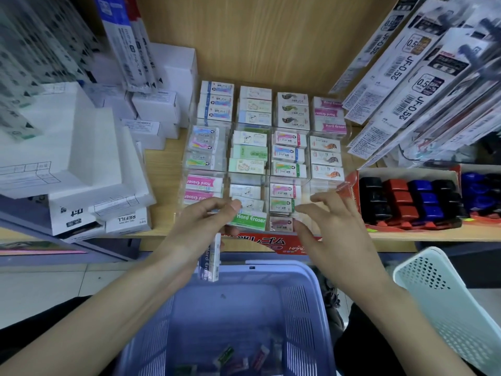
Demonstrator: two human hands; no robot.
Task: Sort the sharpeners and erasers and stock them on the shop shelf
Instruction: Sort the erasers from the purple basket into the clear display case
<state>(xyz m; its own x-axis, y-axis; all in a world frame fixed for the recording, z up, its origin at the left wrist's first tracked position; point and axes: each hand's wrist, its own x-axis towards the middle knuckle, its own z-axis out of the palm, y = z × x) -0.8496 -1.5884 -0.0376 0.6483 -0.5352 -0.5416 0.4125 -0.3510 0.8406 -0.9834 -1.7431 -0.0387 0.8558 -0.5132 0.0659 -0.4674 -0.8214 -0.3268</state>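
- Purple basket (311, 280) sits closest, below both wrists; loose erasers (244, 356) on its floor, blurred, count unclear.
- Left hand (200, 229): lower fingers curled round a white Hard Eraser pack (211, 263) that hangs under the palm; thumb and index nearly closed just ahead of it.
- Green Hard Eraser (249, 219) lies just right of those fingertips, front row of the clear display tray (324, 187).
- Right hand (336, 221): fingers spread, holding nothing, tips at the tray's front-right cells; can't tell if they touch.
- Sharpeners (406, 199), black, red and blue, boxed right of the right fingers.
- Tray's front label partly covered by both hands; the held pack's print is smeared.
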